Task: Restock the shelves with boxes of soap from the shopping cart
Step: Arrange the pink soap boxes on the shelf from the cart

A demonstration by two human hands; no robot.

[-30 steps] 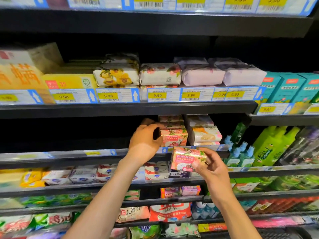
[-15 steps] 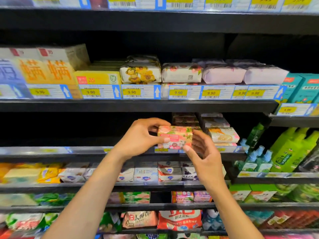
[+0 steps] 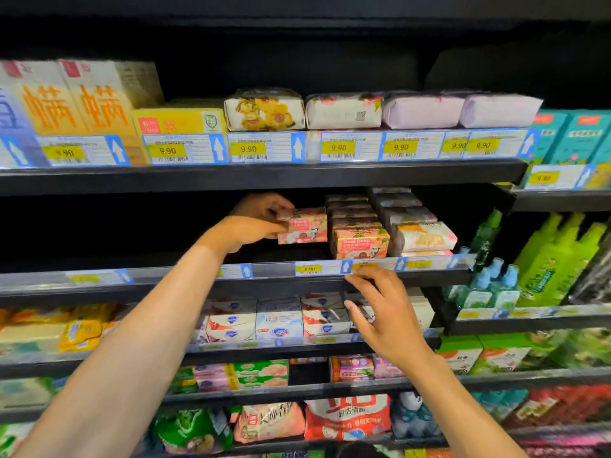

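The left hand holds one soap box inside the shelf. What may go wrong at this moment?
1. The left hand pinches the pink soap box by its left end only, and the right hand hangs open lower down, so the box might tilt or slip.
2. The box is close beside the stack of Goat Soap boxes. A push to the right may knock that stack askew.

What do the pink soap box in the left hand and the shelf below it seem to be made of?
Soap box: probably printed cardboard, slightly glossy; flat faces, sharp edges. Shelf: likely painted metal, matt black; thin, straight lip. Price strip: seemingly clear plastic; labels show through.
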